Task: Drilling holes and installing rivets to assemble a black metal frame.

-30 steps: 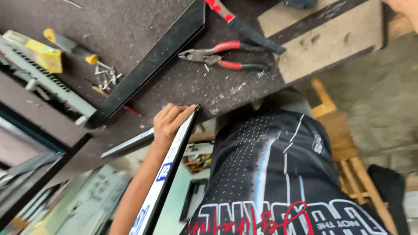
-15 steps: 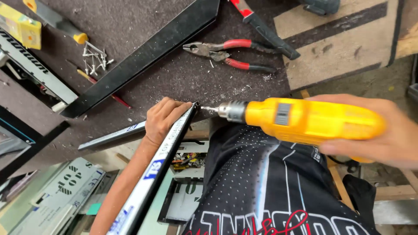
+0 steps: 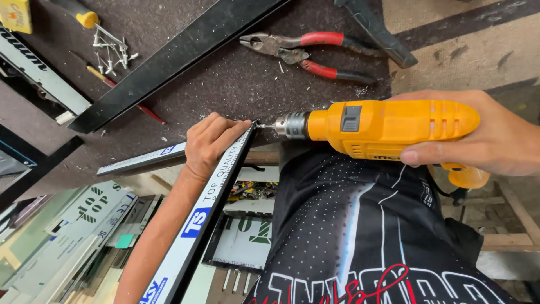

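Observation:
My left hand [image 3: 211, 143] grips the top end of a long aluminium profile [image 3: 205, 217] covered in white printed film, holding it against the edge of the dark workbench [image 3: 225, 84]. My right hand [image 3: 486, 135] holds a yellow electric drill [image 3: 382, 126] level. Its bit tip touches the upper end of the profile, just right of my left fingers.
Red-handled pliers [image 3: 306, 50] lie on the bench behind the drill. A long black bar [image 3: 169, 62] crosses the bench diagonally. Loose nails [image 3: 109, 48] and a yellow-handled tool [image 3: 84, 17] sit at the far left. More film-covered profiles [image 3: 84, 225] are stacked below the bench.
My right hand has brought the drill in from the right, and its bit now meets the profile end. The view has shifted closer. My left hand keeps its hold.

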